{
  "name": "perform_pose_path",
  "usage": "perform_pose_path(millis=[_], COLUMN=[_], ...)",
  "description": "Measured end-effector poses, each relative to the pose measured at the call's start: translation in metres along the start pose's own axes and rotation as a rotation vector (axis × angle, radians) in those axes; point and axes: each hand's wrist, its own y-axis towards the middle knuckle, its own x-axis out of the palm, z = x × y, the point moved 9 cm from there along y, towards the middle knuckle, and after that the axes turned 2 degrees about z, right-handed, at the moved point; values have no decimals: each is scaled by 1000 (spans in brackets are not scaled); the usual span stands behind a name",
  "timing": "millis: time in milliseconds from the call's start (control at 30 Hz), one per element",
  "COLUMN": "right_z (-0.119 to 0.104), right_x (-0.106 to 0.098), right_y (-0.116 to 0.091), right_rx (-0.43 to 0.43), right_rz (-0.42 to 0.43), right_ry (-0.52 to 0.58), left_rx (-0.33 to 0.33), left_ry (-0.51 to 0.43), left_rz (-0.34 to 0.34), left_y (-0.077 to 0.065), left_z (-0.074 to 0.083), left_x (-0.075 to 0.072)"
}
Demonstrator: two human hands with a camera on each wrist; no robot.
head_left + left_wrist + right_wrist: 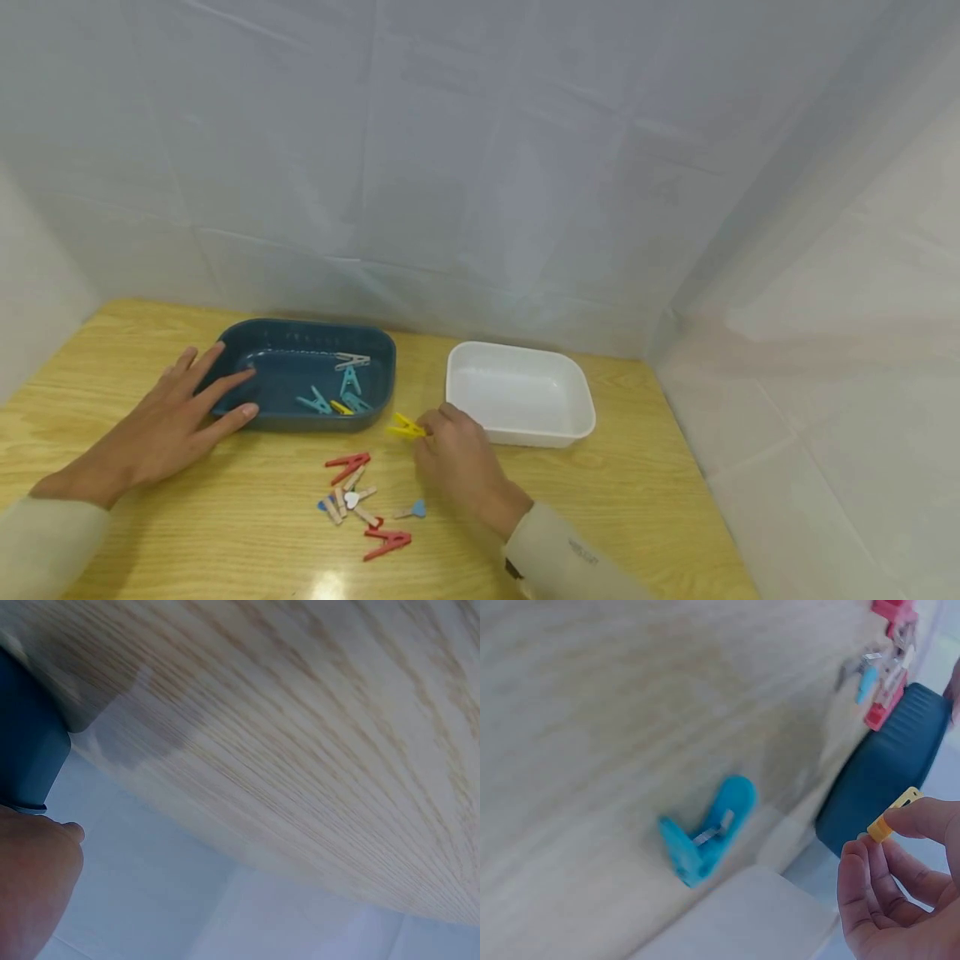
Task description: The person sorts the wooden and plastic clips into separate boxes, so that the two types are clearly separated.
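Observation:
My right hand [461, 458] pinches a yellow clothespin [407, 427] between thumb and fingers, just above the table between two trays. Its right wrist view shows the same clothespin [894, 814] in front of the dark blue tray [889, 761]. At the left end of that blue tray [281, 385], my left hand [176, 408] rests with fingers spread over the rim. Inside the tray lie several teal clothespins [350, 381], a yellow one [341, 407] and a pale grey one [352, 360].
Nearer me lie two red clothespins [387, 543] and a small pile of mini wooden pegs [340, 502], some with hearts. A white tray [525, 396] stands right of the blue one. A bright blue clothespin [705, 836] lies on the table. White sheeting [480, 167] hangs behind.

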Motion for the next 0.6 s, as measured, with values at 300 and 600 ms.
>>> perform_pose_path(millis=[300, 600], right_z=[-15, -42], right_x=[-8, -8], right_y=[19, 41], right_rx=[8, -46], right_rz=[-24, -26], right_ry=[0, 15], left_rx=[-1, 5], left_ry=[7, 3], left_rz=[-3, 13], left_y=[1, 0], left_z=[-1, 1], left_x=[1, 0])
